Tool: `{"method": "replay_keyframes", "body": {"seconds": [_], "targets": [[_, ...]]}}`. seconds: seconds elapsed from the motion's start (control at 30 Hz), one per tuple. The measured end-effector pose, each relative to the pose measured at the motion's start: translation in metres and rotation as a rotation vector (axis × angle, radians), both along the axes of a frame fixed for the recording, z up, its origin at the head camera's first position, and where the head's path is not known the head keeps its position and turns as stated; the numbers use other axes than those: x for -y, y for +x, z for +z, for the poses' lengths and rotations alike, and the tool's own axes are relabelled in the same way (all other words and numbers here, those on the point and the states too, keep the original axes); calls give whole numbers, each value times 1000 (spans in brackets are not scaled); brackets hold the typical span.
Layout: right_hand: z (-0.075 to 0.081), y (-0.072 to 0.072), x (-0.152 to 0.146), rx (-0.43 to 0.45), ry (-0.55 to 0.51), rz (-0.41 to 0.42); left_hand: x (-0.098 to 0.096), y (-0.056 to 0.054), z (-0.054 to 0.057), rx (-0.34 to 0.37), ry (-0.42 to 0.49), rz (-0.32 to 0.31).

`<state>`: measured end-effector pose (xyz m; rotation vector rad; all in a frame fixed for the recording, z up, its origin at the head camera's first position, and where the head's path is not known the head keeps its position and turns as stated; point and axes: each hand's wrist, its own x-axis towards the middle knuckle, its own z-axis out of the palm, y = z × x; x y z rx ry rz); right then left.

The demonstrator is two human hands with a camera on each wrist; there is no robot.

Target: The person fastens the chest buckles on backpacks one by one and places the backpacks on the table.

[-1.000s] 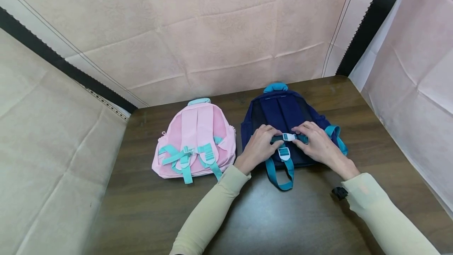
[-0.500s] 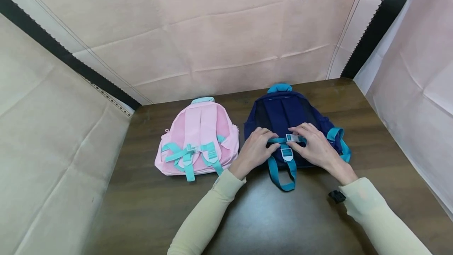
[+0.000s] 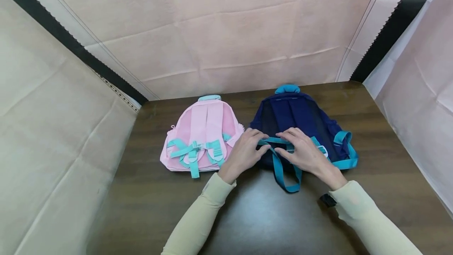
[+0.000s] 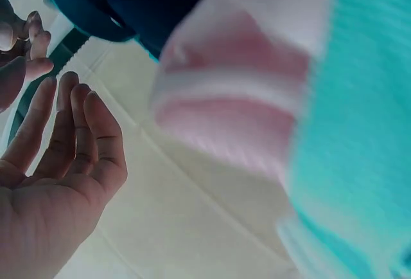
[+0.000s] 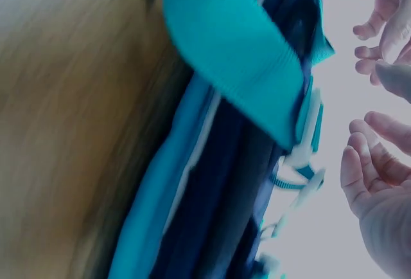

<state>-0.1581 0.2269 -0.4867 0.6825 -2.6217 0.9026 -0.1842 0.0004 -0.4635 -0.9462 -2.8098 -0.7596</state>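
Observation:
A navy backpack (image 3: 301, 109) lies straps-up on the table, its teal webbing strap (image 3: 276, 140) crossing the lower part. My left hand (image 3: 245, 150) is over the backpack's lower left part, beside the strap's left end, its fingers loosely bent. Near the middle of that strap hovers my right hand (image 3: 301, 150), thumb and fingers apart. Both wrist views show the left hand (image 4: 70, 163) and right hand (image 5: 379, 182) facing each other with nothing visible between their fingers. The strap's white clip is not visible. A white strap adjuster (image 3: 323, 150) shows to the right.
A pink backpack (image 3: 198, 121) with teal straps lies to the left, close to my left forearm. A teal strap loop (image 3: 291, 188) hangs over the front of the navy backpack onto the wooden table (image 3: 269, 223). Pale cloth walls (image 3: 247, 30) stand behind and at the sides.
Both hands were at the white clip and the strap ends; now they are shifted left over the navy backpack with fingers looser. The white strap adjuster at right has come into view.

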Motion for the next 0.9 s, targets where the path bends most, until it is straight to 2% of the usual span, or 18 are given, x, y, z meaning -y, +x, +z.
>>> {"method": "replay_keyframes", "body": {"seconds": [0.3,0.43,0.6,0.9], "targets": [[2,-5,34,54,-11,49,32,7,7,-36,24,56],[3,-8,50,56,-15,80,47,8,10,-32,44,78],[5,-14,68,51,-11,125,66,8,13,-72,57,97],[4,-23,92,114,74,169,105,8,17,-54,55,169]]}}
